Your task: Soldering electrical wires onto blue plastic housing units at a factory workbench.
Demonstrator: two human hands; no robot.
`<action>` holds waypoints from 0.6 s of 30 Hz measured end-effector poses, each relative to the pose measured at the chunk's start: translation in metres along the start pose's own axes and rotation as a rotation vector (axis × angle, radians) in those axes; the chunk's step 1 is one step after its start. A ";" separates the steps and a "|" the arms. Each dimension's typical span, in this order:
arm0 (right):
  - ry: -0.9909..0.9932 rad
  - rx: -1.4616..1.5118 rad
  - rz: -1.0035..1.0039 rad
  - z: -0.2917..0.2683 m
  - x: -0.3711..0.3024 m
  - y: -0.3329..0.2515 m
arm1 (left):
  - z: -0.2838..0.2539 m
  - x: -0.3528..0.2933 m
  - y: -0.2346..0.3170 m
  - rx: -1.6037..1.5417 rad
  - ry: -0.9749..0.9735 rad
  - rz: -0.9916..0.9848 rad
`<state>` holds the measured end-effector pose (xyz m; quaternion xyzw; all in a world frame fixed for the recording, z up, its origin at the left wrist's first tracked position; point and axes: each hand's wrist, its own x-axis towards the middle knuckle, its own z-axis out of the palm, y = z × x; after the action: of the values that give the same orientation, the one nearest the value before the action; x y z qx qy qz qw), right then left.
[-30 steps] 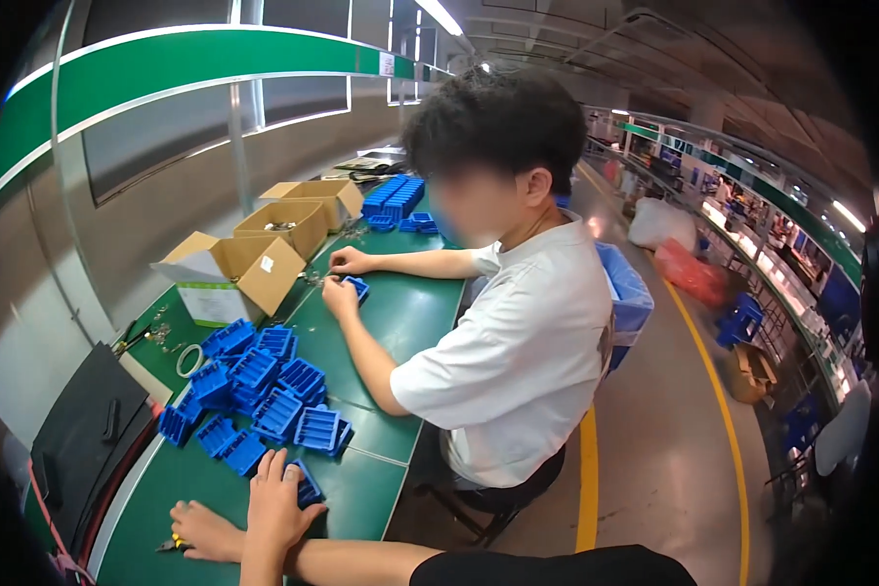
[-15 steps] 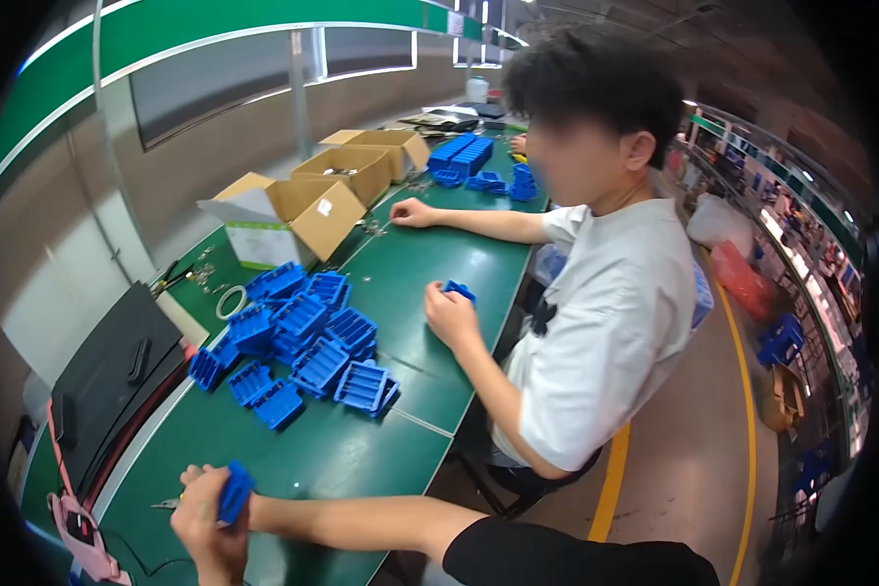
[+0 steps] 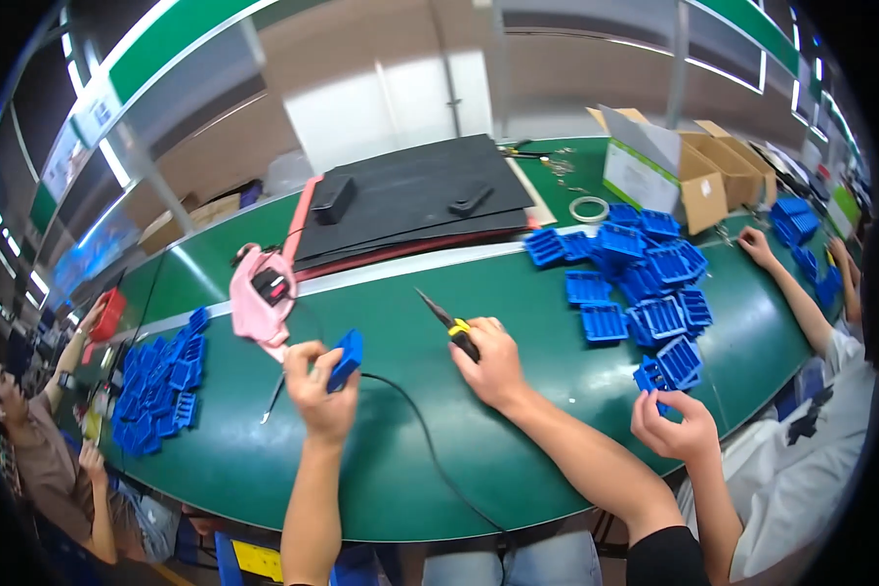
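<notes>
My left hand [image 3: 320, 396] is closed on a small blue plastic tray [image 3: 346, 359], raised above the green table. A thin dark tool with a pale tip [image 3: 272, 398] shows beside that hand; whether it is held or lies on the table I cannot tell. To the right, my right hand [image 3: 493, 363] grips needle-nose pliers [image 3: 456, 330] with yellow and black handles, their jaws pointing away to the left. A gap of bare table separates my two hands. Several more compartmented blue trays [image 3: 645, 269] lie heaped beyond my right hand.
A second heap of blue trays [image 3: 161, 386] lies at left. Ahead are black sheets [image 3: 410, 210] and a pink object [image 3: 261, 298]; a black cable [image 3: 420, 430] crosses the table. Cardboard boxes [image 3: 703, 186] stand far right. A co-worker's hand [image 3: 679, 427] holds a blue piece near my right arm.
The view has swung left, bringing the left heap and another person into sight. My hands now appear apart, with the pliers plainly visible. The right co-worker's near hand is now beside the tray heap.
</notes>
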<state>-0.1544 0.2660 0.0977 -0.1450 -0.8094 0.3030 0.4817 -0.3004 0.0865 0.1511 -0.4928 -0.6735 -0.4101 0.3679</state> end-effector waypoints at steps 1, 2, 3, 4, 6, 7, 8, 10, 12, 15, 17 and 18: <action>-0.025 0.026 0.022 0.003 -0.003 -0.008 | -0.002 0.003 0.000 -0.001 0.004 -0.007; -0.047 0.048 0.045 0.005 -0.006 -0.015 | -0.006 0.005 -0.003 -0.031 -0.021 -0.066; -0.058 0.075 0.057 0.006 -0.011 -0.019 | -0.005 0.003 -0.006 -0.076 -0.048 -0.124; -0.066 0.078 0.054 0.004 -0.014 -0.024 | -0.004 0.000 -0.014 -0.072 -0.079 -0.109; -0.214 0.235 0.260 0.000 -0.019 -0.036 | -0.002 -0.004 -0.016 -0.123 -0.089 -0.221; -0.181 0.307 0.270 0.000 -0.020 -0.040 | 0.000 -0.004 -0.015 -0.180 -0.097 -0.325; -0.217 0.315 0.281 -0.001 -0.021 -0.043 | 0.002 -0.003 -0.014 -0.193 -0.082 -0.314; -0.235 0.347 0.262 0.001 -0.027 -0.048 | -0.001 0.001 -0.007 -0.195 -0.107 -0.288; -0.278 0.330 0.295 -0.001 -0.026 -0.053 | -0.001 0.002 -0.012 -0.147 -0.102 -0.171; -0.310 0.325 0.331 0.001 -0.028 -0.050 | -0.002 0.005 -0.007 -0.078 -0.130 -0.028; -0.303 0.345 0.325 0.004 -0.030 -0.046 | 0.001 0.000 -0.009 -0.208 -0.106 -0.134; -0.282 0.387 0.350 0.007 -0.033 -0.042 | 0.002 -0.003 -0.009 -0.337 -0.079 -0.243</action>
<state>-0.1417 0.2133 0.0985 -0.1443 -0.7582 0.5475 0.3234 -0.3085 0.0855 0.1463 -0.4782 -0.6638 -0.5387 0.2012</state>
